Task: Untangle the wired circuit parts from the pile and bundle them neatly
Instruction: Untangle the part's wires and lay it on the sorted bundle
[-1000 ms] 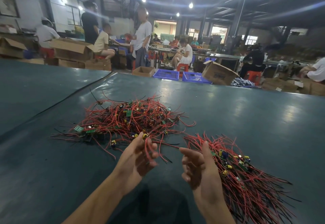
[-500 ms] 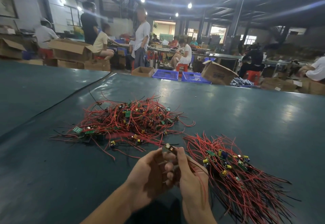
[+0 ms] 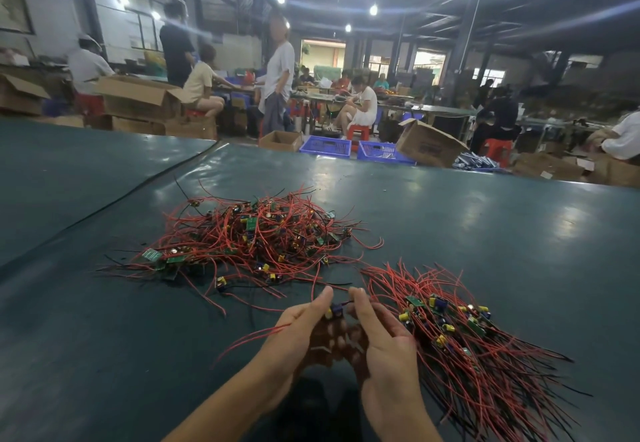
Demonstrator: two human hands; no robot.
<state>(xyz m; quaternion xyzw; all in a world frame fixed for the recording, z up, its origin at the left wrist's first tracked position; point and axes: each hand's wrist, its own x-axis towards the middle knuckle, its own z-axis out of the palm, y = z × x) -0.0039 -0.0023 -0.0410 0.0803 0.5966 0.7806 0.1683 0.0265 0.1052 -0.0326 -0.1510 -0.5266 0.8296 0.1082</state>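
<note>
head view looks down on a dark green table (image 3: 485,233) with both hands raised close together just above it, near the bottom middle. the left hand (image 3: 298,334) and the right hand (image 3: 384,348) have their fingers curled inward toward each other, and between the two thumbs they pinch one small circuit part (image 3: 335,310) with yellow and blue components. its red wires (image 3: 256,336) trail out past the left hand, low over the table. beyond the hands and to the left lies the tangled pile (image 3: 249,237) of red and black wires and small green boards, spread loosely. just beside the right hand lies the sorted bundle (image 3: 467,337), boards grouped near the hand and wires fanning away toward the lower right. past the table's far edge stand blue crates (image 3: 325,146) and cardboard boxes (image 3: 429,143), with people seated at other tables.
</note>
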